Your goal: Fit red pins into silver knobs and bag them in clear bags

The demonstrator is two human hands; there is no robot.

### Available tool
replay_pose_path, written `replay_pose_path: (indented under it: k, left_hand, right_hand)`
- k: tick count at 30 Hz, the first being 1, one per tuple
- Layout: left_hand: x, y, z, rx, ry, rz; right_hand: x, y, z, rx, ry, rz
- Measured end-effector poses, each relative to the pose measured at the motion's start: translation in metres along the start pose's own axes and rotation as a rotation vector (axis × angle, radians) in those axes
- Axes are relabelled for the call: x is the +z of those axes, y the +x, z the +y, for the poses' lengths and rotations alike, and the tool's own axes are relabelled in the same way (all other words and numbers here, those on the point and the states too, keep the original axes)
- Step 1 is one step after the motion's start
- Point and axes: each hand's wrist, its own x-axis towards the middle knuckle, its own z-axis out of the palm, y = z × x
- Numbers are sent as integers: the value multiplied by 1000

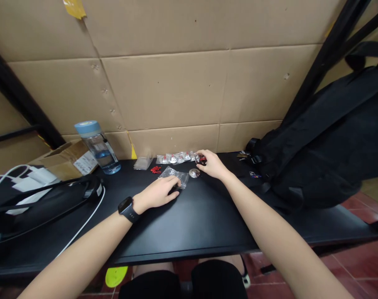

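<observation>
Left hand (160, 192): loosely open over a clear crinkled plastic bag (182, 177), probably steadying it | Right hand (212, 164): thumb and fingertips pinching a shiny red-and-silver round piece (202, 159), detail too small to tell | Flat silver disc (194, 173): on black tabletop (201, 220), between hands | Clear-bagged silver discs (173, 158): lined along brown cardboard wall (164, 95), seemingly for order

On the left of the black table (189, 232) we see a clear water bottle (103, 154) with a blue lid, just right of a cardboard box (62, 160). Nearer us runs a white cable (83, 229). At right we have a black backpack (329, 145). Behind, yellow tape (75, 8) sticks to cardboard panels (164, 91); red floor tiles (363, 257) show below.
</observation>
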Motion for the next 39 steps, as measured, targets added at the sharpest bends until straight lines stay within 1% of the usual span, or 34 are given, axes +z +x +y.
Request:
replay_pose_path:
  k: [4, 8, 11, 13, 15, 20, 23, 27, 30, 34, 39]
  left_hand:
    - [0, -5, -1, 7, 6, -50]
    - [6, -7, -2, 9, 5, -47]
    - [8, -9, -4, -44, 34, -41]
    - [8, -10, -6, -96, 58, -68]
    - [6, -12, -8, -132, 61, -106]
    - [2, -14, -11, -152, 9, -180]
    - [-3, -15, -15, -174, -43, -219]
    - [-10, -16, -21, -152, -65, -274]
    - [-14, -17, -23, -136, -61, -297]
    - [-13, -17, -22, -122, -55, -289]
    - [-9, -16, -22, -109, -46, -285]
  right_hand:
    - [-1, -1, -6, -18, 5, -31]
    - [-3, -2, -17, -56, -1, -82]
    - [-7, -3, -28, -87, -5, -114]
    - [-9, -5, -38, -112, 1, -139]
    - [-12, -7, -48, -140, 5, -197]
    - [-13, -13, -68, -71, -33, -328]
    - [-12, -16, -73, -35, -70, -402]
    - [-10, -18, -76, -27, -130, -483]
    - [-10, -19, -79, -25, -169, -500]
    - [-11, -20, -82, -30, -216, -486]
    - [-10, -21, -79, -34, -155, -516]
